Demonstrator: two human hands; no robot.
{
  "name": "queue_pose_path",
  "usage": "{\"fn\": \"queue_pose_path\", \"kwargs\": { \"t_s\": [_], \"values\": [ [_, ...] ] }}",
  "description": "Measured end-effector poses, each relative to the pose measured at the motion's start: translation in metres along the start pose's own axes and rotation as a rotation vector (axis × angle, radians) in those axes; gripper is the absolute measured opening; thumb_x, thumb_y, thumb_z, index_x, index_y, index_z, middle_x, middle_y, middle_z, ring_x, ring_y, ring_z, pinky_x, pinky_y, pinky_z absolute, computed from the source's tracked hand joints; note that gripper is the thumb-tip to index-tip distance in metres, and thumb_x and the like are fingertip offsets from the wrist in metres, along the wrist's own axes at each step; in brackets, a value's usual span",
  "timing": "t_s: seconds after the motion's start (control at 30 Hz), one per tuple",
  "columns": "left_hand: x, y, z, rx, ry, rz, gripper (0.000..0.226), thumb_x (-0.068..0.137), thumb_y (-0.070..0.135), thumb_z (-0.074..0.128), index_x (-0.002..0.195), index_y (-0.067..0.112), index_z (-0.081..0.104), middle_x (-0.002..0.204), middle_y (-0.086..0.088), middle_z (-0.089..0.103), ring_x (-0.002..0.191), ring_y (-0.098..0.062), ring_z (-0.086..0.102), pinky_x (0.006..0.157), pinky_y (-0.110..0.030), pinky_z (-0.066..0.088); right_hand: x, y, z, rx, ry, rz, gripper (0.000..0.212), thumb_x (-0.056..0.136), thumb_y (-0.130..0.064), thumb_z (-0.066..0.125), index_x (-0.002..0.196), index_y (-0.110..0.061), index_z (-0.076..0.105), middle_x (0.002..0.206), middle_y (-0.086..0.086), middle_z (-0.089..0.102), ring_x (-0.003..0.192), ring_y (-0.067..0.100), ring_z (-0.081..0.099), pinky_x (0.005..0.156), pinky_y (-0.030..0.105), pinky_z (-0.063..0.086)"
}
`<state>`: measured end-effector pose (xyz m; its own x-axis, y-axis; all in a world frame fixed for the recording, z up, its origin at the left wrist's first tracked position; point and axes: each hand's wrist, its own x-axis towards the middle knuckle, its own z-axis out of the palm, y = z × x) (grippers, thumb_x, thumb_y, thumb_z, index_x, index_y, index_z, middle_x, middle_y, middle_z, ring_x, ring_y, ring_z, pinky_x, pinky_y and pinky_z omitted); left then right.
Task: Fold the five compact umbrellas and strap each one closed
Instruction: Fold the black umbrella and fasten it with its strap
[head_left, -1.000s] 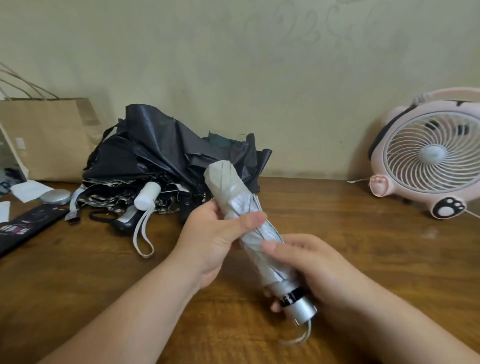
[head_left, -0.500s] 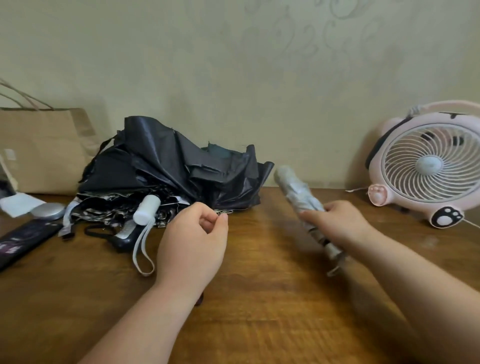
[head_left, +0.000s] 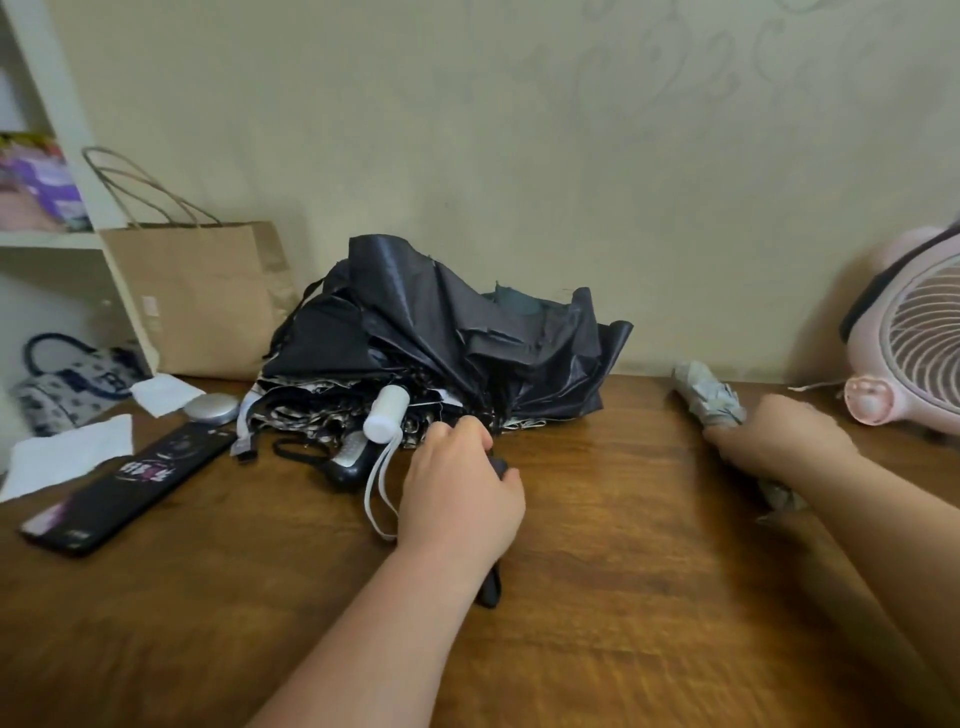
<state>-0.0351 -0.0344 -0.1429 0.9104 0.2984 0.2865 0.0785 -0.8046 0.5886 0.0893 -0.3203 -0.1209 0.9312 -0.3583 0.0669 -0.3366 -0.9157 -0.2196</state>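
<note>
A heap of unfolded dark umbrellas lies at the back of the wooden table. A white handle with a white wrist loop and a black-and-silver handle stick out of its front. My left hand grips a black umbrella handle at the heap's front edge; most of that handle is hidden under my hand. The folded grey umbrella lies on the table at the right, and my right hand holds it around its middle.
A pink desk fan stands at the far right by the wall. A brown paper bag, a silver round case, a black flat box and white papers sit at the left. A white shelf rises behind them.
My right hand has carried the grey umbrella from the middle to the right and laid it on the table. My left hand let go of it and moved to the heap, taking a black handle.
</note>
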Motion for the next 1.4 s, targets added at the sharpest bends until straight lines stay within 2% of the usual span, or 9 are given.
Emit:
{"fn": "queue_pose_path", "kwargs": {
  "t_s": [0.07, 0.17, 0.3, 0.43, 0.63, 0.8, 0.97, 1.13, 1.4],
  "values": [
    [0.000, 0.000, -0.002, -0.023, -0.034, -0.032, 0.038, 0.090, 0.047, 0.070, 0.118, 0.028, 0.052, 0.113, 0.007, 0.049, 0.102, -0.016, 0.055, 0.081, -0.028, 0.044, -0.011, -0.004, 0.000, 0.001, 0.203, -0.119, 0.065, 0.082, -0.070, 0.057, 0.109, -0.011, 0.064, 0.101, 0.015, 0.061, 0.097, 0.039, 0.060, 0.074, 0.041, 0.053],
    [-0.003, 0.002, -0.001, -0.048, -0.054, -0.022, 0.040, 0.088, 0.050, 0.072, 0.115, 0.027, 0.054, 0.111, 0.008, 0.049, 0.099, -0.016, 0.058, 0.081, -0.029, 0.046, -0.045, -0.022, -0.001, 0.246, 0.287, -0.332, 0.040, 0.090, -0.048, 0.064, 0.114, -0.015, 0.068, 0.107, 0.010, 0.067, 0.101, 0.033, 0.061, 0.080, 0.041, 0.052],
    [-0.009, 0.006, 0.003, -0.071, -0.074, 0.061, 0.039, 0.088, 0.045, 0.073, 0.120, 0.027, 0.061, 0.115, 0.009, 0.052, 0.102, -0.014, 0.060, 0.090, -0.032, 0.054, -0.090, -0.063, 0.005, 0.577, -0.021, -0.385, 0.017, 0.091, -0.029, 0.069, 0.081, -0.016, 0.072, 0.079, 0.000, 0.071, 0.081, 0.023, 0.067, 0.064, 0.029, 0.047],
    [-0.014, 0.007, 0.007, -0.356, -0.129, 0.121, 0.025, 0.093, 0.029, 0.062, 0.117, 0.032, 0.068, 0.106, 0.013, 0.069, 0.095, -0.006, 0.067, 0.089, -0.034, 0.059, -0.112, -0.101, 0.014, 0.712, -0.472, -0.291, 0.027, 0.089, -0.040, 0.071, 0.091, -0.014, 0.074, 0.085, 0.005, 0.072, 0.081, 0.022, 0.069, 0.071, 0.036, 0.059],
    [-0.005, 0.000, -0.004, -0.507, 0.176, 0.040, 0.018, 0.092, 0.017, 0.054, 0.092, 0.030, 0.066, 0.085, 0.012, 0.073, 0.079, -0.010, 0.067, 0.071, -0.036, 0.057, -0.123, -0.134, 0.024, 0.411, -0.309, -0.398, 0.022, 0.090, -0.036, 0.070, 0.097, -0.018, 0.059, 0.087, -0.003, 0.060, 0.083, 0.017, 0.061, 0.069, 0.029, 0.051],
    [-0.007, -0.002, 0.000, -0.472, 0.218, 0.051, 0.017, 0.089, 0.014, 0.058, 0.083, 0.028, 0.064, 0.074, 0.011, 0.069, 0.074, -0.007, 0.063, 0.065, -0.033, 0.054, -0.123, -0.150, 0.034, 0.274, -0.226, -0.378, 0.010, 0.093, -0.021, 0.062, 0.097, -0.014, 0.057, 0.088, 0.002, 0.062, 0.079, 0.019, 0.062, 0.073, 0.034, 0.058],
    [-0.008, -0.002, -0.002, -0.488, 0.251, 0.048, 0.019, 0.089, 0.013, 0.057, 0.079, 0.028, 0.063, 0.071, 0.009, 0.067, 0.067, -0.008, 0.060, 0.058, -0.027, 0.048, -0.119, -0.132, 0.006, 0.718, -0.382, -0.274, 0.015, 0.100, -0.014, 0.058, 0.100, -0.004, 0.068, 0.069, 0.013, 0.066, 0.052, 0.022, 0.062, 0.049, 0.031, 0.055],
    [-0.009, -0.002, -0.001, -0.473, 0.231, 0.065, 0.020, 0.091, 0.015, 0.058, 0.078, 0.030, 0.062, 0.062, 0.008, 0.061, 0.061, -0.009, 0.058, 0.054, -0.023, 0.041, -0.104, -0.084, -0.041, 1.528, -0.878, 0.016, 0.016, 0.095, -0.013, 0.061, 0.106, -0.002, 0.063, 0.063, 0.003, 0.049, 0.048, 0.013, 0.051, 0.038, 0.020, 0.045],
    [-0.010, 0.003, 0.005, -0.466, 0.209, 0.079, 0.020, 0.088, 0.016, 0.063, 0.077, 0.033, 0.063, 0.060, 0.010, 0.061, 0.060, -0.011, 0.059, 0.056, -0.029, 0.046, -0.101, -0.022, -0.078, 1.548, -0.805, 0.062, 0.019, 0.097, -0.015, 0.059, 0.107, 0.000, 0.065, 0.065, 0.004, 0.049, 0.050, 0.014, 0.050, 0.036, 0.021, 0.044]
  ]
}}
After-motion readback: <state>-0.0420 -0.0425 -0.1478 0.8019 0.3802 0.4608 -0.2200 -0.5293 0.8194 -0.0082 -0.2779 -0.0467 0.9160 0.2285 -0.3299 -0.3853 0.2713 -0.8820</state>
